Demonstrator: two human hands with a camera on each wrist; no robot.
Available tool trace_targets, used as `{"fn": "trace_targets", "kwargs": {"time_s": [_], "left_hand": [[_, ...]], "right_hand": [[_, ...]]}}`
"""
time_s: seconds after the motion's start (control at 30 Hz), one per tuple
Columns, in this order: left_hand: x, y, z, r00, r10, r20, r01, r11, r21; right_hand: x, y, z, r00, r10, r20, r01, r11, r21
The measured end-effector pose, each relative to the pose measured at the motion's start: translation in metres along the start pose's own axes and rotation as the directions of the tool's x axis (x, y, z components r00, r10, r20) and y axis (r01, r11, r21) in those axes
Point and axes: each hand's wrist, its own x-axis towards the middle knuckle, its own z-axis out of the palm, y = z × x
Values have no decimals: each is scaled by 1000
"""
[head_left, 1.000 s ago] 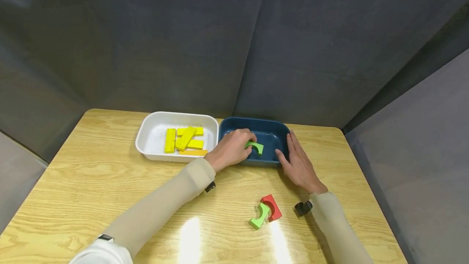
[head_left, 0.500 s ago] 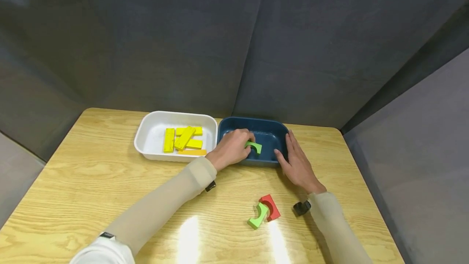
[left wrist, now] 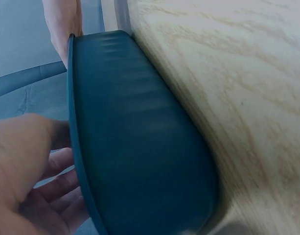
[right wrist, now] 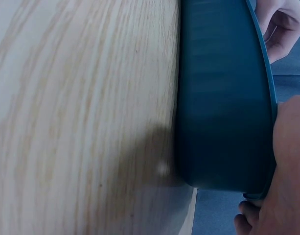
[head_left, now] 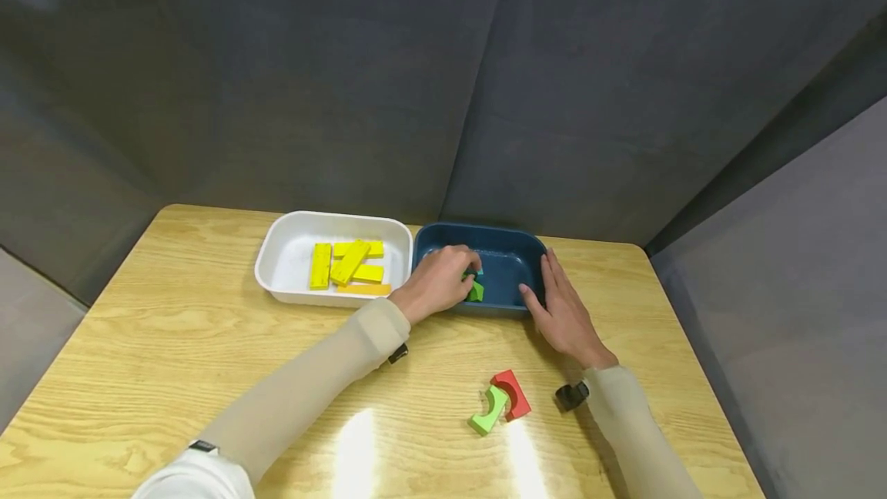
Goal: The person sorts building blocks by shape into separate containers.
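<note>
My left hand [head_left: 443, 276] reaches into the dark blue bin [head_left: 516, 241], fingers curled at a green arch block [head_left: 476, 293]. Most of that block is hidden by the fingers; a small teal patch shows beside the fingertips. In the left wrist view, the left hand [left wrist: 37, 176] is behind the rim of the bin [left wrist: 140, 132], which hides the fingertips. My right hand [head_left: 564, 314] rests against the bin's right end, its fingers straight along the side and its thumb at the front rim. The right wrist view has the right hand [right wrist: 291, 161] beside that rim.
A white bin [head_left: 284, 252] stands against the blue one's left side and holds several yellow blocks [head_left: 352, 262]. Nearer on the wooden table [head_left: 208, 345] lie a light green arch block [head_left: 490, 410] and a red arch block [head_left: 513, 395]. Dark panels rise behind the table.
The green arch block at my left fingers has turned and sunk lower in the blue bin, now mostly covered. Both hands have kept nearly the same place.
</note>
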Motion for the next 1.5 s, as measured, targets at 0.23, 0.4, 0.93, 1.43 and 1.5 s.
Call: {"fn": "trace_targets", "kwargs": {"time_s": [0.23,0.4,0.93,1.43,1.5], "left_hand": [[-4,2,-4,1000,-4,-19,5,998,56],[-10,3,-7,999,9,-49,-4,995,99],[-36,9,-12,992,43,-118,-32,996,88],[-74,28,-13,957,199,-212,-177,977,117],[-79,31,-13,952,222,-208,-199,972,126]], "right_hand": [[0,0,1,1000,-1,4,1,1000,-4],[1,0,1,1000,-4,2,4,1000,-3],[-2,4,4,1000,-2,5,2,1000,1],[0,2,3,1000,9,2,-9,1000,-1],[0,1,3,1000,9,2,-9,1000,-1]]}}
